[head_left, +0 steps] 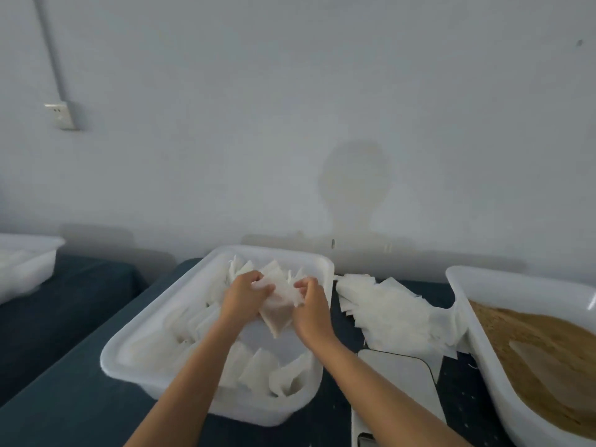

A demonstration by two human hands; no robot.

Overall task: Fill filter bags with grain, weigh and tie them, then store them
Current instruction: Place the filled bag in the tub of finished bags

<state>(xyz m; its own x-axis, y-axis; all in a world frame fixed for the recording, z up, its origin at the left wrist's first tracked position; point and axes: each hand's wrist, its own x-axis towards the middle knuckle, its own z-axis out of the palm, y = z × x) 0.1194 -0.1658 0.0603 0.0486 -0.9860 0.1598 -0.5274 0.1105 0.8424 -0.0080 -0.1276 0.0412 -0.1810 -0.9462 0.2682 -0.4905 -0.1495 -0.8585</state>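
Note:
Both hands hold one white filter bag (pixel 277 309) above the middle white tub (pixel 167 321). My left hand (pixel 243 293) grips the bag's upper left part and my right hand (pixel 311 306) pinches its upper right edge. The bag hangs down between them, its lower end looking filled. Several filled bags (pixel 258 371) lie inside the tub below. Brown grain (pixel 548 350) fills a white tub (pixel 464 291) at the right, with a pale scoop-like shape (pixel 545 358) lying in it.
A heap of empty white filter bags (pixel 396 314) lies on the dark table between the two tubs. A flat white scale (pixel 400 379) sits in front of that heap. Another white tub (pixel 29 262) stands at the far left on a second dark surface (pixel 64 304). A wall runs close behind.

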